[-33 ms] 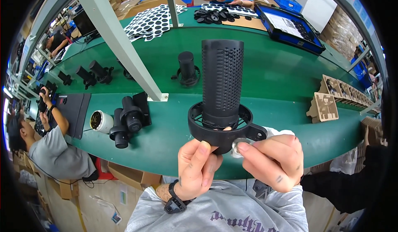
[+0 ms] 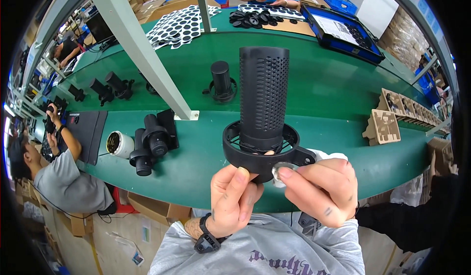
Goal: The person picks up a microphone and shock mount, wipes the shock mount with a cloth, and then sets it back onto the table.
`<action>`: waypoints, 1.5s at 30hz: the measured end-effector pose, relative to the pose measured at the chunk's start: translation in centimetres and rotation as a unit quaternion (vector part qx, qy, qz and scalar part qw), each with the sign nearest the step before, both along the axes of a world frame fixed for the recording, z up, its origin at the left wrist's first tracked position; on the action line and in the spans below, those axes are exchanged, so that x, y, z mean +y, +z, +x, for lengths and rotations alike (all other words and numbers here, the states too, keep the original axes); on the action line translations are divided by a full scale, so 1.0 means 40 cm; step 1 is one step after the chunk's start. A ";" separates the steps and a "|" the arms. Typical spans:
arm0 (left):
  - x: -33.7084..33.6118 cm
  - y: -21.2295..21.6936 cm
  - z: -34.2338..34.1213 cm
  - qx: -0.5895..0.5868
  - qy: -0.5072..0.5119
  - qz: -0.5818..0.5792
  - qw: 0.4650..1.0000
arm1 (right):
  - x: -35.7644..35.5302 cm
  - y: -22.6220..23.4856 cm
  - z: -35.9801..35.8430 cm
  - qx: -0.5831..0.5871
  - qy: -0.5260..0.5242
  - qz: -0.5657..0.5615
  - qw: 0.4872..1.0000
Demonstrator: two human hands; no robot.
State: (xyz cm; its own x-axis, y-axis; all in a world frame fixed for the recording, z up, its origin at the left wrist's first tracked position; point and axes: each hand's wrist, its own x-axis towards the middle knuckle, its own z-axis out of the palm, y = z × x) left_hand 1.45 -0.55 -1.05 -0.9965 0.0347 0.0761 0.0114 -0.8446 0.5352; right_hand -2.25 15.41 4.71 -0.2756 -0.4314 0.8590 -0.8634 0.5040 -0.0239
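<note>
fingers of the left hand [image 2: 230, 196] are gripping the near left wall of a black ring-shaped mount [image 2: 265, 166], with the thumb pressing in front and the other fingertips curling beneath. a tall black microphone [image 2: 263, 88], perforated along its right side, is standing upright inside that ring, being held up over the near middle of a green counter [image 2: 211, 132]. fingers of the right hand [image 2: 326, 189] are pinching a crumpled whitish wad [image 2: 278, 180], thumb and forefinger drawn together with no gap showing; whether it is cloth or tissue, i cannot tell.

just now the right hand is shifting slightly left, carrying the wad along the ring's near right wall, beside a tab [image 2: 305, 154] with a hole, while the left hand and the microphone are staying almost still. that is suggesting the ring's outer wall, rather than the perforated body, is getting the attention.

to the left, dark microphones [image 2: 157, 141] are resting on the counter near a white tub [image 2: 119, 145]. on the far side, another microphone [image 2: 221, 77] is standing, and to the right a brown moulded tray [image 2: 384, 129] is sitting.
</note>
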 end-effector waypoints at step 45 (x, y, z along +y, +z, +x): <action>-0.003 -0.009 0.019 0.044 -0.036 0.006 0.998 | -0.009 -0.007 0.030 0.056 -0.111 -0.025 0.992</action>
State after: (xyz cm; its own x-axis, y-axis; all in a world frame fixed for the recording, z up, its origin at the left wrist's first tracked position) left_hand 2.19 -0.68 -1.41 -0.9809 0.1055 0.1632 -0.0041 -0.8511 0.5250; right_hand -1.05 15.05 4.44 -0.2607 -0.3270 0.9084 -0.7294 0.6831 0.0366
